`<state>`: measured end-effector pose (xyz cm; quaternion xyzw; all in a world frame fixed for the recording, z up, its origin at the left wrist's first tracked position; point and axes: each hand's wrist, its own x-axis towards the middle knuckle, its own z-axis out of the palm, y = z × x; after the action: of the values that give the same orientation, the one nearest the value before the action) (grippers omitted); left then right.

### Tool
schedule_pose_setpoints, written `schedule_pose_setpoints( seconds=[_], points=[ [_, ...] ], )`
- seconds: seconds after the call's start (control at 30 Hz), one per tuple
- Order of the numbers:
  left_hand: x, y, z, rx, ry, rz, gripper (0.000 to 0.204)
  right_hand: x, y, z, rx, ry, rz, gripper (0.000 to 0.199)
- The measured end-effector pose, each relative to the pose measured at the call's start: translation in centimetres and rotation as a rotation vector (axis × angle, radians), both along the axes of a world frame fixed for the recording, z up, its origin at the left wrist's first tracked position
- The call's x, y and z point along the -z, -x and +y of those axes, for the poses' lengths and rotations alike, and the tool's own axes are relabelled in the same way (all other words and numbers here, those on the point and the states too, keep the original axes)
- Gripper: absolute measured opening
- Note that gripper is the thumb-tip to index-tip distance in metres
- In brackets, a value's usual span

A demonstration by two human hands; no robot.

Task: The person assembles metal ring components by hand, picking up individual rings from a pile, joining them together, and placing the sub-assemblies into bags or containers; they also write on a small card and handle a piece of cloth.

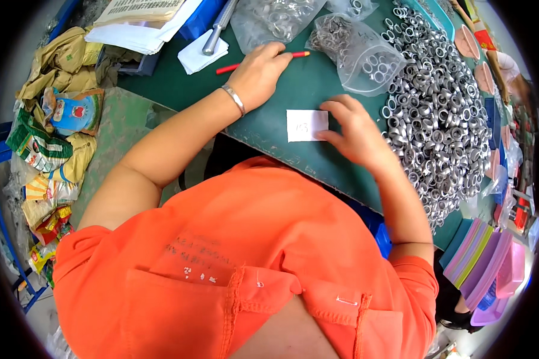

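Note:
My left hand rests near the far side of the green table, its fingers closed over a red pencil that sticks out on both sides. A small white paper slip with handwriting lies flat in front of me. At the slip's right edge is my right hand, with thumb and forefinger apart and their tips at the paper; its other fingers are partly hidden. Just right of that hand spreads a big heap of metal rings.
Clear plastic bags of rings lie at the back, beside another bag. A metal rod-like tool rests on white paper. Crumpled packaging lines the left. Coloured plastic trays stand at the lower right.

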<state>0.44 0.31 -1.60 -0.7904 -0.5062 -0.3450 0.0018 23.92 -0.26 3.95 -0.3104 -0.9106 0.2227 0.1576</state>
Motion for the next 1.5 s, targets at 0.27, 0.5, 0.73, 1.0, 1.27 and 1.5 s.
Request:
schedule_pose_setpoints(
  seconds=[0.27, 0.5, 0.73, 1.0, 1.27, 1.5],
  points=[
    [-2.2, -2.4, -4.4, 0.284, 0.385, -0.057, 0.038, 1.4, 1.4, 0.1, 0.067, 0.094, -0.141, 0.031],
    [-2.3, -3.3, -4.0, 0.343, 0.432, -0.213, 0.024, -0.2, 0.9, -1.4, 0.157, 0.014, 0.152, 0.011],
    [-5.5, -6.4, 0.4, 0.285, -0.044, 0.135, 0.029, -4.0, -1.8, 4.1, 0.354, -0.219, 0.496, 0.016],
    [-11.8, -3.9, 9.5, 0.357, -0.187, 0.139, 0.009, -9.0, -0.9, 13.0, 0.117, -0.166, -0.314, 0.01],
    [-14.8, -2.0, 12.5, 0.414, -0.236, 0.124, 0.016, -14.1, 3.6, 17.5, 0.09, 0.276, -0.768, 0.017],
    [-14.7, -0.7, 11.7, 0.224, 0.18, 0.117, 0.027, -11.5, -1.5, 16.7, -0.093, -0.525, -0.26, 0.02]
  ],
)
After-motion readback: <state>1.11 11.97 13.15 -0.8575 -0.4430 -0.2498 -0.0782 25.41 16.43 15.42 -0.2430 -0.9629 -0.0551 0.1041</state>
